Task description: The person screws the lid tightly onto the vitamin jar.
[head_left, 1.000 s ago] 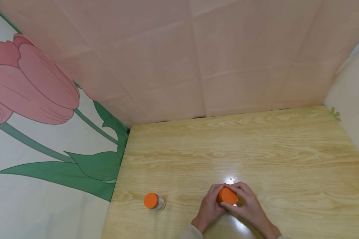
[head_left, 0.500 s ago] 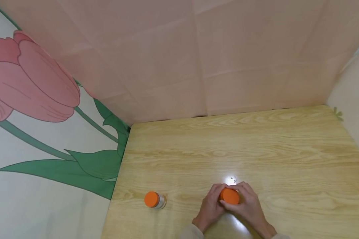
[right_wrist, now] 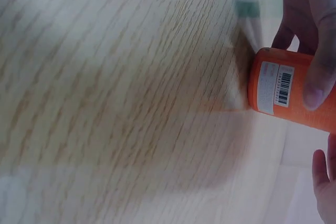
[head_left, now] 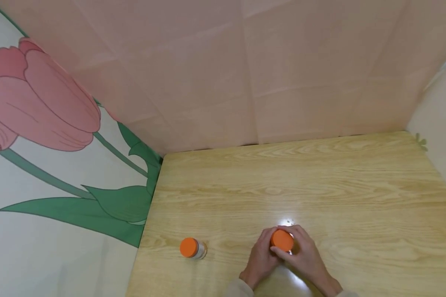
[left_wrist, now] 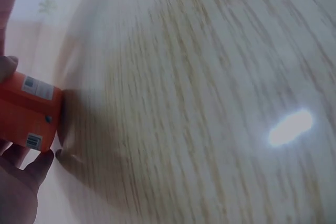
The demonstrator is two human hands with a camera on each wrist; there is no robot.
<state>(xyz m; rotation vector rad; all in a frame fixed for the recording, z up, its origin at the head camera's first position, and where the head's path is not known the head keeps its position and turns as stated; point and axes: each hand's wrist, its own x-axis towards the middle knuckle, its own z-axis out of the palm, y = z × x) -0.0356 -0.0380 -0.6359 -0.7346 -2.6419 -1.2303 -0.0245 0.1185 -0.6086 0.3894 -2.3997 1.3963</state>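
An orange jar [head_left: 282,241] stands between my two hands near the front of the table, its round orange top facing up in the head view. My left hand [head_left: 262,255] grips its left side; in the right wrist view the thumb lies along the jar's orange wall [right_wrist: 296,85], beside a white barcode label. Curled around the top from the right is my right hand [head_left: 304,255], thumb at the near rim and fingers at the far rim. In the left wrist view the jar's base [left_wrist: 55,114] is close over the tabletop.
A second jar [head_left: 193,248] with an orange lid and a pale body stands on the left of the wood-grain table [head_left: 301,173]. A pink sheet [head_left: 208,82] hangs behind, and a tulip-printed panel [head_left: 59,231] borders the left side.
Both hands stay around the orange jar; its top has shifted slightly left and away from me, with the right hand's fingers moving along with it. The second jar has not moved.
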